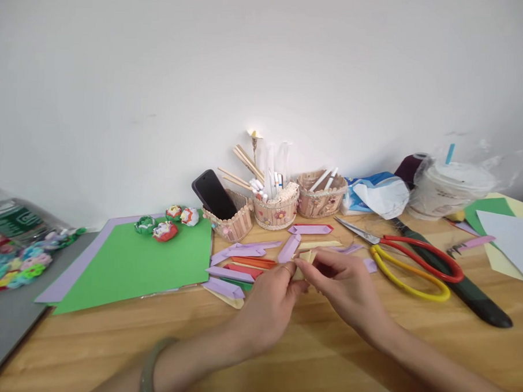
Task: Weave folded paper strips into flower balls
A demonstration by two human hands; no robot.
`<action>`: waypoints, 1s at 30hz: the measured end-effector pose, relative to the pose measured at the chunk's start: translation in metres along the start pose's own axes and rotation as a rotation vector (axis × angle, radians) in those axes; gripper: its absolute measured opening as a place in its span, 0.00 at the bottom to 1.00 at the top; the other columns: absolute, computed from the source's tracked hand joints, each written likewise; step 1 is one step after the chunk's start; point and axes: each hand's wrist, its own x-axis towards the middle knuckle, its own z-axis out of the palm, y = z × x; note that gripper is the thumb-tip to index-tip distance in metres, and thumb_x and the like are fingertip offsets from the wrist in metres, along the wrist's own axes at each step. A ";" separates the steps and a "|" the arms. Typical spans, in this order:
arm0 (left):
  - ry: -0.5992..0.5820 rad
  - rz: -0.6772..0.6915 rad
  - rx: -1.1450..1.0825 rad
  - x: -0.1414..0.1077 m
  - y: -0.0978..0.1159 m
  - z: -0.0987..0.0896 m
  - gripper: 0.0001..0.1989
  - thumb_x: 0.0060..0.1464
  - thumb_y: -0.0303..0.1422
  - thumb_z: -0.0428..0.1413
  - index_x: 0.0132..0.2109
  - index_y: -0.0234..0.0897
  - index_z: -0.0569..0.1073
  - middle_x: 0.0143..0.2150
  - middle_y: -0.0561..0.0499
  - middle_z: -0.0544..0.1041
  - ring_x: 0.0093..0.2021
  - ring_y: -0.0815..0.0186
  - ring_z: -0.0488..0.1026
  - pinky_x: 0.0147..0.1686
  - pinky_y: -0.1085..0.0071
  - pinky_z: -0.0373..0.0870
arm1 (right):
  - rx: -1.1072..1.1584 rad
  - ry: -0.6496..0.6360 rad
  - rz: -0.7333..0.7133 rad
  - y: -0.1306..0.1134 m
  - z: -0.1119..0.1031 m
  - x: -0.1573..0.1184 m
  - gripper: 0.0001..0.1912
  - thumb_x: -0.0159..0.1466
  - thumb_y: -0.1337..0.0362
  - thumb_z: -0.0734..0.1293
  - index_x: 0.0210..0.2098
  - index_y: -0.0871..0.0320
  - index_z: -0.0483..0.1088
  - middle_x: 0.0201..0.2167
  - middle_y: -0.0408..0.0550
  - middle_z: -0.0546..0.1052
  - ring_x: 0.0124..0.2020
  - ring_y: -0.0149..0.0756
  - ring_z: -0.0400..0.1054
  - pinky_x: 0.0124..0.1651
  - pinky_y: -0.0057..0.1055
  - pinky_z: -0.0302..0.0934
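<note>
A small folded piece of pale yellow paper is pinched between my two hands above the wooden table. My left hand grips its left and lower side, with a ring on one finger. On its right side, the thumb and fingers of my right hand close on it; part of the paper is hidden behind the fingers. Folded strips in purple, orange, red and green lie just behind and left of my hands. A purple and red strip rests farther back.
Red and yellow-handled scissors and a black-handled tool lie right. Decorated baskets, a phone, a tissue pack and a cup stand along the wall. Green paper with small paper flowers is left.
</note>
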 end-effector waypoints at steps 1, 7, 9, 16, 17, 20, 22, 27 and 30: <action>-0.020 -0.013 -0.049 0.001 -0.001 0.000 0.10 0.58 0.35 0.44 0.37 0.36 0.67 0.35 0.50 0.73 0.36 0.65 0.68 0.37 0.69 0.63 | -0.005 -0.005 -0.009 0.001 -0.001 0.000 0.21 0.61 0.59 0.61 0.15 0.58 0.56 0.14 0.37 0.57 0.18 0.26 0.51 0.21 0.24 0.47; -0.129 -0.075 -0.240 0.001 -0.004 -0.002 0.09 0.57 0.35 0.45 0.32 0.36 0.66 0.33 0.51 0.69 0.36 0.67 0.65 0.38 0.71 0.61 | 0.238 -0.031 0.061 0.008 -0.011 0.004 0.15 0.55 0.60 0.68 0.41 0.58 0.71 0.32 0.45 0.68 0.25 0.29 0.64 0.26 0.27 0.62; -0.141 -0.070 -0.227 0.001 -0.004 -0.003 0.10 0.57 0.36 0.44 0.33 0.36 0.66 0.33 0.51 0.68 0.37 0.67 0.65 0.39 0.70 0.60 | 0.352 -0.033 0.071 0.010 -0.014 0.005 0.17 0.54 0.60 0.69 0.44 0.56 0.70 0.34 0.45 0.68 0.26 0.29 0.66 0.27 0.27 0.64; -0.134 -0.048 -0.017 -0.006 0.002 -0.005 0.13 0.59 0.39 0.40 0.39 0.36 0.64 0.36 0.49 0.67 0.37 0.64 0.64 0.38 0.65 0.60 | 0.322 -0.004 -0.149 0.011 -0.020 0.004 0.04 0.54 0.65 0.71 0.31 0.54 0.73 0.31 0.45 0.71 0.35 0.33 0.67 0.33 0.26 0.65; -0.128 -0.048 0.006 -0.007 0.003 -0.005 0.13 0.60 0.39 0.39 0.41 0.36 0.64 0.37 0.48 0.68 0.38 0.63 0.64 0.39 0.65 0.60 | 0.318 0.000 -0.164 0.011 -0.020 0.004 0.04 0.54 0.66 0.71 0.30 0.54 0.73 0.30 0.44 0.72 0.34 0.32 0.67 0.34 0.27 0.65; -0.106 -0.032 0.027 -0.010 0.005 -0.003 0.14 0.60 0.38 0.39 0.44 0.36 0.63 0.42 0.45 0.67 0.42 0.60 0.64 0.42 0.62 0.59 | 0.352 -0.003 -0.167 0.010 -0.019 0.006 0.04 0.53 0.66 0.71 0.29 0.54 0.72 0.29 0.44 0.73 0.33 0.31 0.68 0.34 0.26 0.64; -0.100 -0.022 0.013 -0.010 0.004 -0.002 0.14 0.60 0.38 0.39 0.43 0.36 0.64 0.43 0.44 0.67 0.43 0.60 0.63 0.44 0.62 0.59 | 0.376 -0.006 -0.135 0.009 -0.018 0.006 0.03 0.53 0.65 0.71 0.27 0.55 0.72 0.28 0.44 0.73 0.32 0.32 0.68 0.33 0.26 0.64; -0.165 -0.092 -0.171 -0.005 0.002 -0.003 0.11 0.59 0.38 0.41 0.35 0.36 0.62 0.34 0.50 0.64 0.36 0.65 0.62 0.41 0.64 0.60 | 0.426 -0.083 0.081 0.008 -0.019 0.007 0.07 0.53 0.60 0.70 0.28 0.57 0.70 0.28 0.44 0.72 0.28 0.31 0.67 0.30 0.27 0.65; -0.300 -0.145 -0.506 0.000 0.002 -0.007 0.13 0.56 0.40 0.45 0.28 0.36 0.61 0.27 0.54 0.60 0.30 0.70 0.61 0.35 0.68 0.62 | 0.464 -0.181 0.160 0.012 -0.025 0.008 0.17 0.54 0.58 0.69 0.42 0.55 0.70 0.36 0.47 0.73 0.29 0.31 0.67 0.31 0.28 0.65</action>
